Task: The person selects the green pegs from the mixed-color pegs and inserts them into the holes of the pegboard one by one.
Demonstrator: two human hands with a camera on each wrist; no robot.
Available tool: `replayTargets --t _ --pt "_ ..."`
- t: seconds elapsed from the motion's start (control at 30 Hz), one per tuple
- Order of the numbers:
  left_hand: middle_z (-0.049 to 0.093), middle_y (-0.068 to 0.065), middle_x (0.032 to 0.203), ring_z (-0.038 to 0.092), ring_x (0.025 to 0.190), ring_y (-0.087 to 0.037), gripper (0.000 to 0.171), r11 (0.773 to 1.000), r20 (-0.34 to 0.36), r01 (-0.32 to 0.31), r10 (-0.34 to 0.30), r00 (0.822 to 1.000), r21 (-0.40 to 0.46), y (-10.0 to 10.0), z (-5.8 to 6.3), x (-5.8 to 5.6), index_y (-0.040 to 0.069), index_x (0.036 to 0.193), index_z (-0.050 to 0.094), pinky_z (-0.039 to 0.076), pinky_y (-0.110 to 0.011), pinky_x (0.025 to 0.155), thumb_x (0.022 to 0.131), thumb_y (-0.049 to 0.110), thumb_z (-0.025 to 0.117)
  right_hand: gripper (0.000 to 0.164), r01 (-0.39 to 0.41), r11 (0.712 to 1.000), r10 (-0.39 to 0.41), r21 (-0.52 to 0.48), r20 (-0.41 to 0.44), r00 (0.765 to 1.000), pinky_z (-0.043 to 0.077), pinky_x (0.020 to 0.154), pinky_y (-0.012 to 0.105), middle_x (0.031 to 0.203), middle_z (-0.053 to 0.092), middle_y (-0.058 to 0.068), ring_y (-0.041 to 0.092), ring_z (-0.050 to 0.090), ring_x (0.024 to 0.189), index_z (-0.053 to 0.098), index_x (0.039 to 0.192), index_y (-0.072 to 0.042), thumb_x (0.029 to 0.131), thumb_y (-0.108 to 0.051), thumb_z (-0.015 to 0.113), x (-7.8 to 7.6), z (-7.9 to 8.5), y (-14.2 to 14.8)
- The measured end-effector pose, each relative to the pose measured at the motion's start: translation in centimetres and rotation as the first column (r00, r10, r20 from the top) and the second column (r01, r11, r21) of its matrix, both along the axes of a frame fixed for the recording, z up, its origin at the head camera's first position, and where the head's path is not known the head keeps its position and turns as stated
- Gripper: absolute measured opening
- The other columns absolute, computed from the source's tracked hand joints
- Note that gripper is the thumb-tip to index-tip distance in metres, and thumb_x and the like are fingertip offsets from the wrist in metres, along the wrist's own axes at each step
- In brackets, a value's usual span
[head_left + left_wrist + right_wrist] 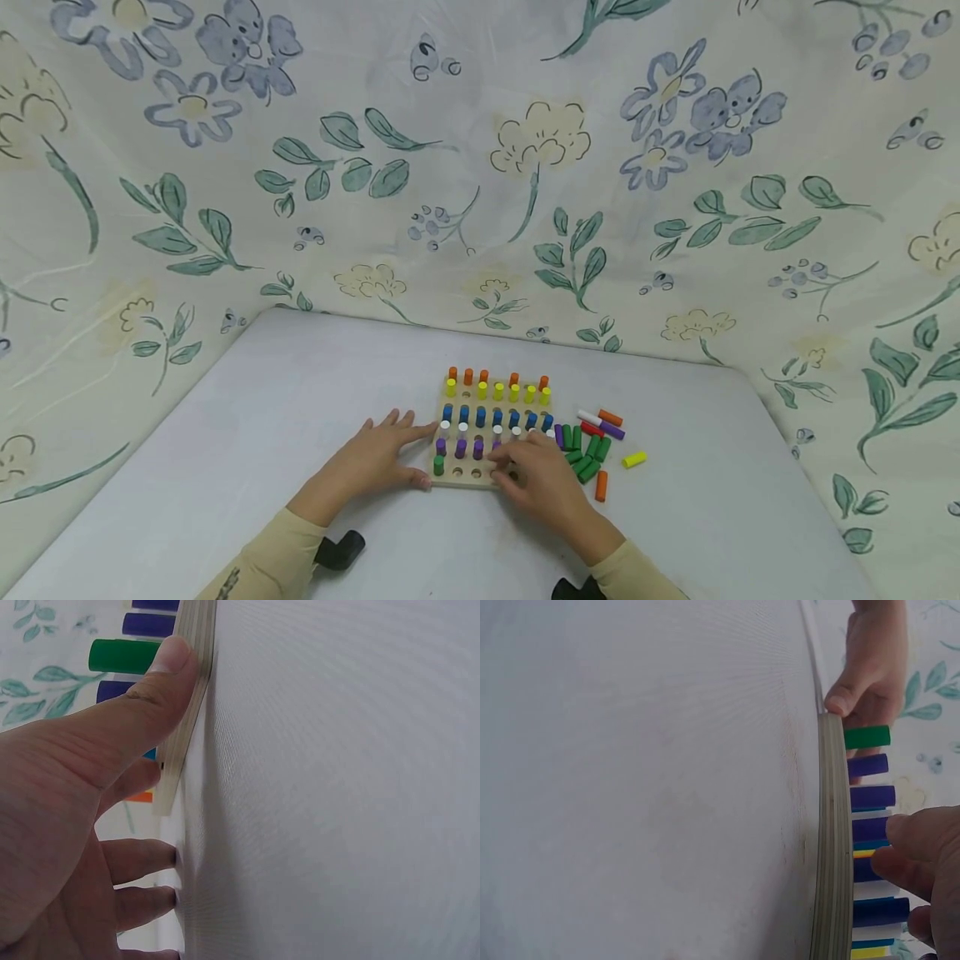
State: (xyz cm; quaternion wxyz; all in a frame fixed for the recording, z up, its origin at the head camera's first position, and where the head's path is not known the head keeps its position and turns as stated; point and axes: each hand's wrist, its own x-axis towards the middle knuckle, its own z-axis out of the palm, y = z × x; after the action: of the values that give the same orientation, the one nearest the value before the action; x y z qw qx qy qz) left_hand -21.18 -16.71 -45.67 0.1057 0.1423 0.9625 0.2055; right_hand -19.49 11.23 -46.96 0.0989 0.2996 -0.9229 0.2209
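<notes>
one board (467,482) lies on the table (337,375), a green peg (438,467) at its near left corner, loose pegs (592,446) beside its right edge. left hand (375,456) — fingers spread, unclenched — touches the board's left edge; right hand (543,477) is at the purple pegs (461,449), pinching or not i cannot tell.

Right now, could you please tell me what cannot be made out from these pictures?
- Head view: the right hand covers the near right corner of the pegboard, hiding what stands there.
- Head view: that hand's own back and curl hide whether it holds anything.
- Left wrist view: the left hand hides one end of the green peg.
- Right wrist view: the right edge cuts off much of the right hand; the bottom edge cuts off the pegboard.
</notes>
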Motion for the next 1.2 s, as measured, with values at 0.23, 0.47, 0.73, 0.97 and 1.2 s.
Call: replayTargets --t 0.23,0.47,0.73,0.97,1.2 --pt "0.039 -0.026 0.157 0.025 0.148 -0.049 0.086 1.0 0.005 0.005 -0.005 1.0 -0.008 0.1 -0.2 -0.1 0.022 0.149 0.054 0.015 -0.069 0.119 0.076 0.055 0.083 0.019 -0.023 0.999 0.021 -0.03 -0.042 0.999 0.048 0.078 0.026 0.095 0.072 -0.016 0.005 0.05 0.086 0.075 0.109 -0.021 0.091 -0.025 0.079 0.0 -0.5 0.4" --pt "0.038 -0.027 0.157 0.025 0.148 -0.049 0.087 1.0 0.008 0.004 -0.004 1.0 -0.01 0.1 -0.1 -0.1 0.021 0.149 0.054 0.015 -0.069 0.119 0.075 0.055 0.083 0.017 -0.007 1.0 0.006 -0.03 -0.032 0.999 0.048 0.084 0.032 0.095 0.071 -0.018 0.004 0.053 0.089 0.074 0.108 -0.023 0.092 -0.026 0.078 -0.1 -0.6 0.8" --pt "0.039 -0.027 0.156 0.026 0.148 -0.05 0.086 1.0 -0.004 0.009 -0.009 1.0 -0.004 0.1 0.1 0.0 0.021 0.149 0.054 0.016 -0.069 0.118 0.075 0.054 0.084 0.017 0.011 1.0 -0.012 -0.024 -0.043 0.999 0.047 0.083 0.032 0.095 0.071 -0.019 0.003 0.051 0.086 0.073 0.105 -0.025 0.09 -0.026 0.079 -0.2 -0.5 1.2" --pt "0.039 -0.027 0.156 0.026 0.148 -0.05 0.086 1.0 -0.009 0.007 -0.007 1.0 -0.008 0.1 -0.1 0.0 0.022 0.149 0.054 0.016 -0.069 0.118 0.075 0.055 0.083 0.017 0.03 1.0 -0.03 -0.004 -0.021 0.999 0.047 0.087 0.033 0.093 0.07 -0.019 0.004 0.051 0.087 0.073 0.108 -0.025 0.092 -0.028 0.077 0.0 -0.3 1.6" --pt "0.039 -0.027 0.156 0.026 0.147 -0.05 0.087 1.0 -0.01 0.008 -0.008 1.0 -0.01 0.1 -0.1 -0.1 0.022 0.149 0.054 0.016 -0.07 0.118 0.074 0.055 0.084 0.017 0.047 0.998 -0.047 -0.034 -0.009 0.999 0.047 0.079 0.029 0.091 0.068 -0.02 0.004 0.048 0.087 0.074 0.108 -0.023 0.092 -0.027 0.078 0.2 0.0 2.2"
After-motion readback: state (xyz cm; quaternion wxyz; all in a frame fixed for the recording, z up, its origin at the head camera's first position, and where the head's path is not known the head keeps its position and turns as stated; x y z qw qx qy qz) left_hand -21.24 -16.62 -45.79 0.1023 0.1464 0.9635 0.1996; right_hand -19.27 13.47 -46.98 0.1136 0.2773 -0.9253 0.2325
